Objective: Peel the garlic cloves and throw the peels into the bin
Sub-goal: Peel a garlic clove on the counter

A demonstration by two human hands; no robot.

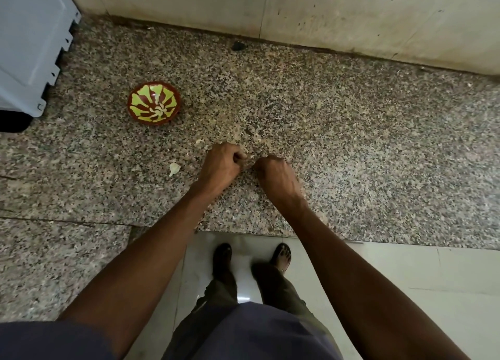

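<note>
We look down on a speckled granite counter (351, 132), and both hands are out over it, side by side near the front edge. The left hand (220, 166) has its fingers curled in tight, knuckles up, and a pale sliver shows at its fingertips, likely a bit of garlic or skin, though it is too small for us to be sure. The right hand (276, 174) sits just beside it, fingers also curled under; what it pinches, if anything, is hidden from us beneath the knuckles. The two sets of fingertips nearly meet, with only a narrow gap between them.

Over to the left of the left hand lies a single garlic clove (174, 169), pale and resting alone on the stone, near the hand but not touching it. A small pale scrap (199, 141) sits on the counter just beyond the left hand.

Farther back and left stands a little bowl (154, 103), red-brown with yellow-green petals painted inside, and pale pieces lie in its bottom. A grey-white appliance (32, 43) fills the far left corner. Below the counter edge we see the person's feet (221, 259) on pale floor tiles.
</note>
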